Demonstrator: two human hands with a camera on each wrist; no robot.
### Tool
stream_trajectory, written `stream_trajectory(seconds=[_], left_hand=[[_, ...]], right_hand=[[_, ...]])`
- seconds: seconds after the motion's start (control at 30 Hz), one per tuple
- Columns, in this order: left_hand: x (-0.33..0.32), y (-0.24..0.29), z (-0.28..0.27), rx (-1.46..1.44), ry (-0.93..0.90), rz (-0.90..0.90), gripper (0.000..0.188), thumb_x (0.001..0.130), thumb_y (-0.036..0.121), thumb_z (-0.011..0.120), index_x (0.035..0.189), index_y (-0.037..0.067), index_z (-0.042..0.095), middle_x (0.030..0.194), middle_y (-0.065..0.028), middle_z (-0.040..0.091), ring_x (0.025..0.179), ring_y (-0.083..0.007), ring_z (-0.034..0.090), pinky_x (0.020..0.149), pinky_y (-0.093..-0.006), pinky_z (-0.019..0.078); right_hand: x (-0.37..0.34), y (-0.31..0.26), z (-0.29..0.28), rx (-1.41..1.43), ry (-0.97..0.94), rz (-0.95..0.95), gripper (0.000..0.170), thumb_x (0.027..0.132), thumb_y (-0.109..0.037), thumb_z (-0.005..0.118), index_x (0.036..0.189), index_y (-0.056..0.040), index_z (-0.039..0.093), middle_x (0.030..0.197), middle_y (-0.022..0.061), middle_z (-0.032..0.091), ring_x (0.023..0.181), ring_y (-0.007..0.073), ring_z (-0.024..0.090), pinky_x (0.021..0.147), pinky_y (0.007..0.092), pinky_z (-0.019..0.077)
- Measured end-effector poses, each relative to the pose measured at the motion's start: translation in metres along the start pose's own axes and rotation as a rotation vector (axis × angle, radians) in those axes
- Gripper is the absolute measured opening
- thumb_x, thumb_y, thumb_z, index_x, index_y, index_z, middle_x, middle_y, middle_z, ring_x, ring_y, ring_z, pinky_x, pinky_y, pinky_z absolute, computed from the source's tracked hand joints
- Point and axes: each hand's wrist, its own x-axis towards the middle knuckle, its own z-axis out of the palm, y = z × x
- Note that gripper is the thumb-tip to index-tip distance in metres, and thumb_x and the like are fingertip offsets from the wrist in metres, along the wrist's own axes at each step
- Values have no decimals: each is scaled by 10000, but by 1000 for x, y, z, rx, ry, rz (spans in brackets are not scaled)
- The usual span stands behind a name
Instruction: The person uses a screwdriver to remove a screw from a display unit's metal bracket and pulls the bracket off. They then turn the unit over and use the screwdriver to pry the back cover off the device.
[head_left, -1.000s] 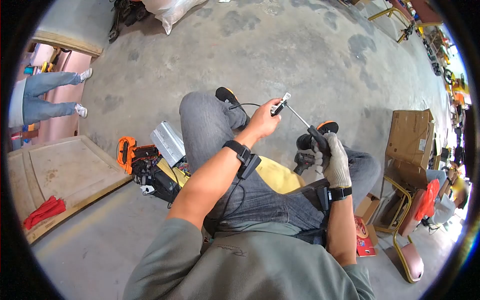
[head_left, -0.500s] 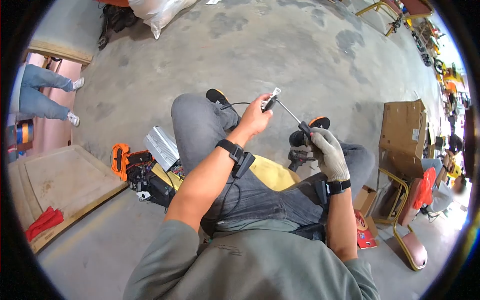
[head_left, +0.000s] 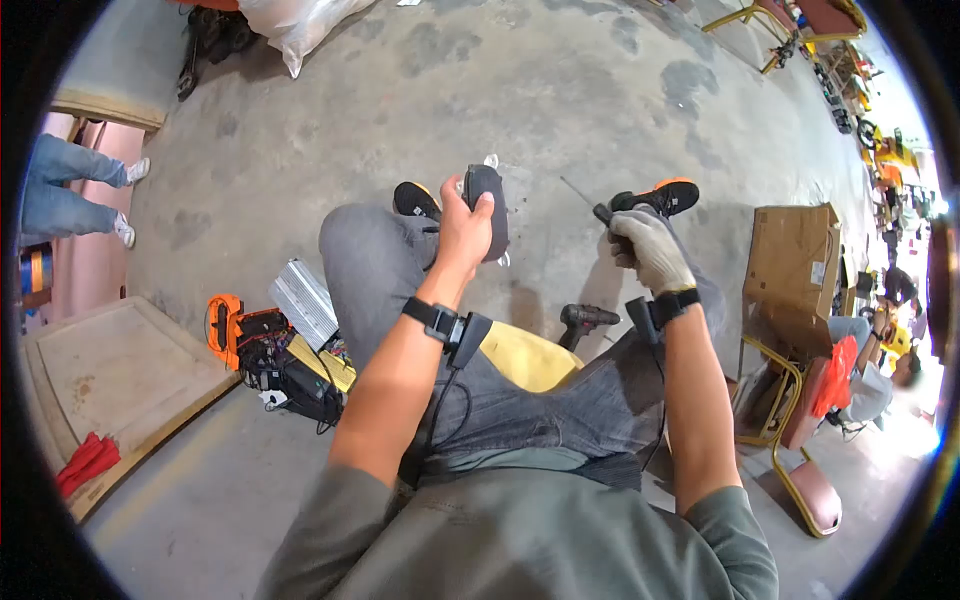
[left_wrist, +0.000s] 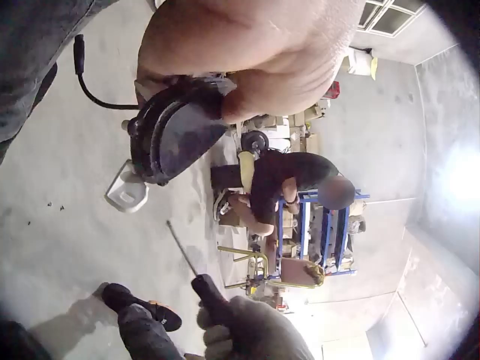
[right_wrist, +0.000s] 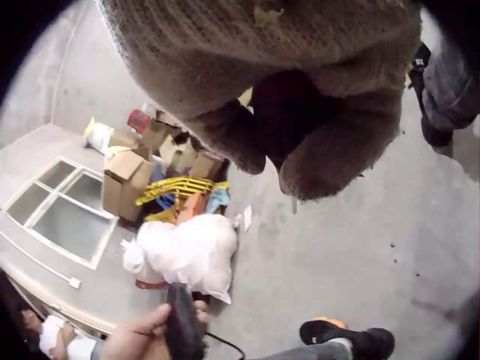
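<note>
My bare left hand (head_left: 466, 235) grips a dark, rounded oblong housing (head_left: 487, 215), its broad face turned up to the head view. A white tab (left_wrist: 127, 189) sticks out from one end, and a black cable (left_wrist: 94, 97) with a plug runs off beside it in the left wrist view. In a knit work glove, my right hand (head_left: 650, 248) holds a screwdriver (left_wrist: 212, 296) by its black handle. The shaft points away from me toward the upper left, with a gap between its tip and the housing.
A cordless drill (head_left: 585, 320) lies between my legs near a yellow surface (head_left: 525, 358). On my left are a silver finned box (head_left: 305, 302), an orange-and-black item (head_left: 225, 325) and a wooden panel (head_left: 130, 360). A cardboard box (head_left: 790, 262) stands right; another person's legs (head_left: 75, 190) show far left.
The housing has been turned from edge-on to broad face up and moved left in my left hand. The screwdriver tip, earlier at the housing, has come away as my right hand shifted forward.
</note>
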Motion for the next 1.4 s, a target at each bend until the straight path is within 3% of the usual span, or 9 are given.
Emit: stream_trajectory(seconds=[0.23, 0.3, 0.37, 0.43, 0.47, 0.57, 1.07, 1.17, 1.4], left_hand=[[-18, -1, -11, 137, -142, -40, 780, 952, -79, 490, 1592, 180, 125, 1175, -165, 610, 874, -231, 690, 758, -363, 587], [-23, 21, -11, 62, -197, -170, 789, 926, -54, 526, 1591, 131, 145, 1412, -222, 492, 1173, -318, 612, 992, -403, 507], [-27, 53, -5, -83, -219, -294, 726, 927, -75, 501, 1563, 141, 226, 1304, -170, 554, 1022, -255, 667, 884, -373, 548], [-29, 47, -4, -103, -280, -153, 546, 951, -53, 472, 1467, 107, 395, 1148, -118, 613, 879, -179, 665, 785, -327, 549], [-29, 53, -4, -76, -304, -211, 299, 980, 0, 470, 1249, 55, 588, 1024, -89, 644, 836, -155, 640, 754, -298, 527], [-28, 40, -7, 125, -351, -157, 155, 1003, 41, 514, 1083, 28, 646, 928, -66, 697, 815, -117, 649, 748, -281, 539], [-33, 47, -4, 285, -326, -194, 71, 971, 81, 651, 1011, 27, 673, 909, -23, 715, 831, -75, 635, 747, -257, 520], [-34, 46, -3, 256, -311, -177, 70, 973, 82, 648, 1001, 24, 673, 892, -18, 709, 824, -73, 629, 746, -256, 517], [-31, 48, -3, 229, -311, -178, 87, 984, 104, 641, 1005, 25, 671, 892, -21, 696, 821, -78, 628, 752, -265, 520]], right_hand=[[116, 84, 11, -153, -36, 186, 253, 903, -270, 704, 851, -31, 639, 695, 24, 579, 537, 123, 547, 497, 279, 462], [133, 99, 18, -99, -13, 257, 242, 891, -246, 716, 846, -19, 646, 693, 24, 576, 533, 123, 537, 485, 283, 460], [150, 112, 21, -72, -15, 284, 224, 880, -221, 714, 844, -8, 652, 691, 25, 574, 532, 123, 531, 478, 286, 462], [162, 126, 22, -87, 11, 264, 215, 873, -206, 704, 842, -1, 648, 694, 27, 575, 533, 124, 531, 484, 284, 469], [167, 130, 21, -57, 3, 286, 221, 862, -205, 705, 865, 7, 642, 698, 30, 575, 534, 122, 529, 485, 282, 471], [182, 142, 24, -140, 75, 280, 249, 851, -212, 716, 902, 18, 638, 701, 30, 574, 540, 122, 532, 485, 283, 470], [223, 170, 38, -203, 46, 288, 472, 846, -360, 731, 1012, 80, 700, 674, 89, 634, 560, 167, 600, 536, 325, 485], [224, 172, 39, -190, 51, 301, 290, 858, -236, 712, 921, 43, 664, 703, 42, 596, 528, 131, 560, 492, 283, 486], [209, 159, 37, -152, 49, 333, 314, 867, -259, 715, 960, 36, 663, 708, 35, 598, 534, 124, 556, 496, 278, 485]])
